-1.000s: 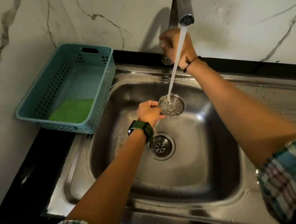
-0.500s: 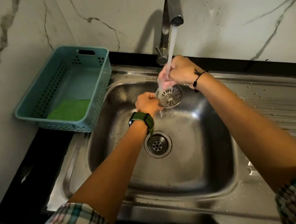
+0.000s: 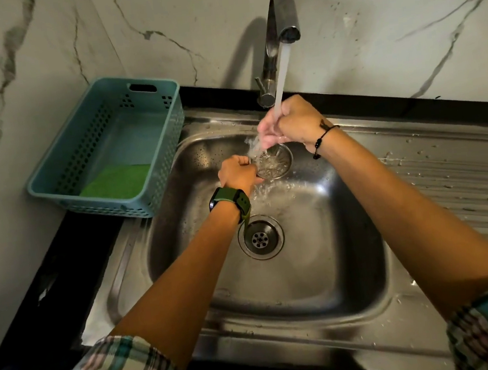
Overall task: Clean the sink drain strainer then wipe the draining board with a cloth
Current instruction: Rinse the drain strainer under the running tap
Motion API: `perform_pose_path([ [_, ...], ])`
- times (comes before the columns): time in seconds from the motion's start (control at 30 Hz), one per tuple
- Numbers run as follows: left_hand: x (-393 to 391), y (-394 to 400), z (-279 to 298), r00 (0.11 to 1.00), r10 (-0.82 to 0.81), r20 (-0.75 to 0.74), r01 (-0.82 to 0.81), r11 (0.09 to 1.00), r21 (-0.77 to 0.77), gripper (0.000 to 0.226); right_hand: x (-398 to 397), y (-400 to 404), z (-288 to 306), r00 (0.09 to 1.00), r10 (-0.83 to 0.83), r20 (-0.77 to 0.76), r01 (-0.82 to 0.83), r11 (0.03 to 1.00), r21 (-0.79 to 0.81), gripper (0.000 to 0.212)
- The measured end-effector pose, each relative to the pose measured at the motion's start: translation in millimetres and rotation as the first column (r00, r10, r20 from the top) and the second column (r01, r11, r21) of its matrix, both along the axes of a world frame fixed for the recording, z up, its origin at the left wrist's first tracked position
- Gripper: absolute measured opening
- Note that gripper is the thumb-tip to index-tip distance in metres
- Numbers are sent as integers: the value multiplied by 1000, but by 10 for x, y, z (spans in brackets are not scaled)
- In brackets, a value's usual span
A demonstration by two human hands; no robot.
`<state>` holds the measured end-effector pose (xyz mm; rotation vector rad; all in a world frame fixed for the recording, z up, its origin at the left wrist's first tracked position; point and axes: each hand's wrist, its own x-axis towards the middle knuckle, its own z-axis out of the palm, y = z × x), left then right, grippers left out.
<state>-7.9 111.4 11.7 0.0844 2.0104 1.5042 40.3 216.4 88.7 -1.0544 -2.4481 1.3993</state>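
Stainless steel sink basin (image 3: 320, 282) is taken as the landmark throughout. Nearest the viewer, two plaid sleeves cross its front rim, both cut off by the frame edge. At the centre of the basin floor the round drain opening (image 3: 260, 237) stands uncovered, its strainer lifted out.

Toward the back of the basin, the round perforated metal drain strainer (image 3: 275, 164) is held above the floor, directly under the running water (image 3: 281, 76). The left hand (image 3: 237, 173), wearing a green-strapped watch, is curled and grips the strainer's left edge. The right hand (image 3: 293, 123), with a black cord at the wrist, is bent over the strainer's top with its fingers in the stream; it appears to rub the strainer, but whether those fingers pinch it cannot be determined.

Judgement: the first step, rinsing the strainer, is in hand. The next move calls for turning the strainer to flush both faces, reseating it in the drain, shutting off the curved chrome tap (image 3: 276, 11) behind the basin, then fetching a cloth.

To the right of the basin, the ribbed steel draining board (image 3: 444, 171) carries water droplets and is not yet wiped; its far end runs out of frame. To the left, a teal perforated plastic basket (image 3: 160, 163) holds a flat green pad (image 3: 116, 182); whether this is a cloth or a scourer cannot be made out. Splash blurs the strainer's surface, so remaining dirt cannot be assessed.
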Motion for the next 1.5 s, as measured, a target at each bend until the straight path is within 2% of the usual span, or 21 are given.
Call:
perform_pose_path([
  [0.07, -11, -11, -7, 1000, 12, 8, -12, 1000, 0, 15, 2, 20, -29, 998, -50, -25, 53, 993, 101, 13],
  [0.17, -23, -32, -21, 1000, 13, 15, -13, 1000, -2, 14, 21, 2, -42, 1000, 12, -13, -11, 1000, 10, 12],
  [0.4, -67, -54, -30, 1000, 0, -7, 0, 1000, -31, 21, -2, -35, -72, 999, 11, -39, -6, 992, 123, 12],
  [0.47, -75, -62, -25, 1000, 12, -6, -12, 1000, -24, 21, 2, -31, -73, 999, -22, -38, 23, 1000, 14, 14],
  [0.57, -89, -65, -17, 999, 39, 17, -38, 999, -4, 16, 19, -16, -65, 995, -78, -64, 76, 997, -34, 15],
  [0.63, -89, -56, -18, 999, 38, 30, -38, 999, 5, 18, 47, -13, -36, 991, -66, -114, 46, 984, -172, 18],
  [0.77, -78, -40, -10, 1000, 18, 19, -18, 1000, -1, 20, 56, 19, -91, 982, -114, -148, 91, 984, -152, 19],
  [0.83, -77, -31, -17, 1000, 20, 24, -20, 1000, 4, 17, 36, 51, -201, 981, -153, -115, 160, 986, 51, 13],
  [0.9, -89, -38, -32, 998, 49, 26, -49, 999, 1, 15, 40, 66, -297, 991, -136, -1, 129, 944, 304, 9],
  [0.93, -95, -50, -40, 997, 66, 27, -67, 998, 0, 15, 59, 64, -339, 993, -95, 75, 67, 949, 308, 9],
  [0.97, -100, -61, -47, 997, 78, 26, -78, 997, 2, 15, 76, 50, -383, 990, -35, 133, 2, 972, 236, 8],
  [1.0, -108, -72, -57, 997, 78, 19, -78, 997, 5, 16, 94, 25, -437, 988, 17, 156, -39, 989, 140, 8],
  [1.03, -124, -74, -71, 998, 57, 19, -57, 998, 4, 18, 106, 8, -491, 990, 39, 138, -56, 991, 119, 10],
  [1.07, -132, -77, -72, 999, 21, 39, -21, 1000, -1, 19, 113, 1, -525, 994, 29, 108, -51, 977, 207, 13],
  [1.1, -134, -83, -59, 996, -10, 88, 10, 1000, 2, 21, 118, 1, -558, 997, 8, 75, -33, 940, 340, 13],
  [1.17, -115, -85, 16, 943, -48, 330, 15, 995, 103, 29, 159, -21, -629, 1000, -2, 0, 2, 826, 563, 15],
  [1.23, -100, -76, 99, 828, -78, 556, -90, 959, 267, 42, 209, -93, -685, 994, 85, -75, -21, 792, 610, 23],
  [1.3, -113, -55, 145, 802, -84, 591, -156, 926, 343, 33, 263, -137, -722, 972, 207, -107, -115, 825, 553, 28],
  [1.37, -125, -33, 151, 824, -99, 559, -114, 936, 334, 23, 331, -95, -702, 962, 240, -132, -168, 898, 406, 29],
  [1.43, -119, -23, 131, 839, -85, 537, -99, 947, 304, 18, 386, -39, -626, 962, 168, -213, -142, 981, 136, 25],
  [1.5, -108, -6, 87, 849, -61, 524, -121, 944, 306, 8, 370, -32, -542, 948, 2, -317, -38, 993, -108, 19],
])
